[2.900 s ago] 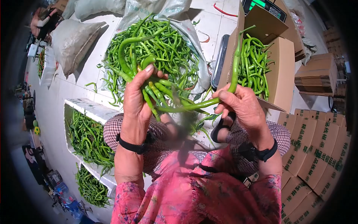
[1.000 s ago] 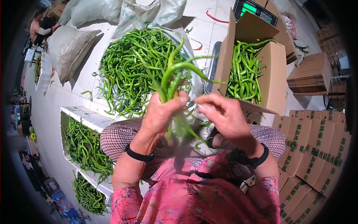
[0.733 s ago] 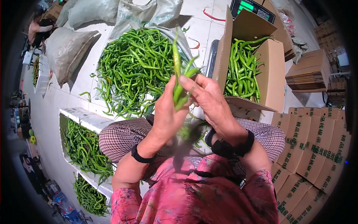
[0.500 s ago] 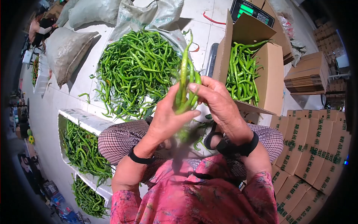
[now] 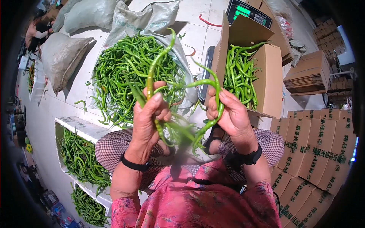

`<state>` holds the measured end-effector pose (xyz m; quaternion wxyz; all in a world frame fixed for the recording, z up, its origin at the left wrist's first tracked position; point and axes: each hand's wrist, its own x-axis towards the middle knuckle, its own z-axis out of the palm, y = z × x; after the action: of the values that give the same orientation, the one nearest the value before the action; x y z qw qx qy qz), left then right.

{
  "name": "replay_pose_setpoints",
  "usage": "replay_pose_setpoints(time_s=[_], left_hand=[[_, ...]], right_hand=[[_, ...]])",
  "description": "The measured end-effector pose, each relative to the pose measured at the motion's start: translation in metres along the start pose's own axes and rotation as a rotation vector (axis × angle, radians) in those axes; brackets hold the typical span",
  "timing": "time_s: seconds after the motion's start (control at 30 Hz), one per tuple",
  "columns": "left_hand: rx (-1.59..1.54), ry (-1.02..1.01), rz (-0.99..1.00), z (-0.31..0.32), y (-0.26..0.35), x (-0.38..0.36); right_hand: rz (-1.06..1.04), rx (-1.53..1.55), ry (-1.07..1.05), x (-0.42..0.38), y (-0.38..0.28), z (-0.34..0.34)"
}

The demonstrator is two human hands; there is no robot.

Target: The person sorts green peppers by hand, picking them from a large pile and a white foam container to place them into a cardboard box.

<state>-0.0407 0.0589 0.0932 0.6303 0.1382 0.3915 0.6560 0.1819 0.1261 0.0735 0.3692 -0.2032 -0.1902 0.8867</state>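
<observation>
My left hand (image 5: 149,117) is closed around a bunch of long green chili peppers (image 5: 156,72), their tips sticking up and their stems hanging below my fingers. My right hand (image 5: 228,112) grips a curved green pepper (image 5: 216,97) pulled out to the right of that bunch. Both hands are raised over my lap. Beyond them a big heap of green peppers (image 5: 125,68) lies on a grey sack on the floor. An open cardboard box (image 5: 268,76) at the right holds more peppers standing on end.
A scale with a green display (image 5: 249,12) stands behind the box. White foam crates of peppers (image 5: 81,152) sit at my left. Flat printed cartons (image 5: 319,148) are stacked at the right. Filled sacks (image 5: 61,53) lie at the back left, near another person (image 5: 34,32).
My hands were together on one upright bunch. They have now drawn apart, the right hand carrying a curved pepper off to the right while the left keeps the rest.
</observation>
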Motion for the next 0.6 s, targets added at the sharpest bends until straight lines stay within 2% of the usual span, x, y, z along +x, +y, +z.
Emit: replay_pose_setpoints(time_s=[0.07,0.13,0.27,0.37,0.47,0.6], left_hand=[[-0.02,-0.01,0.02,0.003,0.004,-0.001],[0.105,0.124,0.057,0.006,0.006,0.001],[0.079,0.187,0.117,-0.009,0.011,0.008],[0.14,0.208,0.168,-0.008,0.013,0.006],[0.271,0.198,0.207,-0.004,0.009,0.003],[0.512,0.153,0.094,0.011,-0.004,-0.014]], right_hand=[[0.06,-0.073,-0.024,-0.012,-0.001,0.006],[0.072,-0.052,-0.056,-0.016,0.002,0.004],[0.06,-0.057,-0.038,-0.019,0.008,0.003],[-0.004,-0.345,0.146,-0.023,0.012,0.019],[0.01,-0.48,0.217,-0.03,0.022,0.032],[-0.003,-0.734,0.288,-0.025,0.038,0.037]])
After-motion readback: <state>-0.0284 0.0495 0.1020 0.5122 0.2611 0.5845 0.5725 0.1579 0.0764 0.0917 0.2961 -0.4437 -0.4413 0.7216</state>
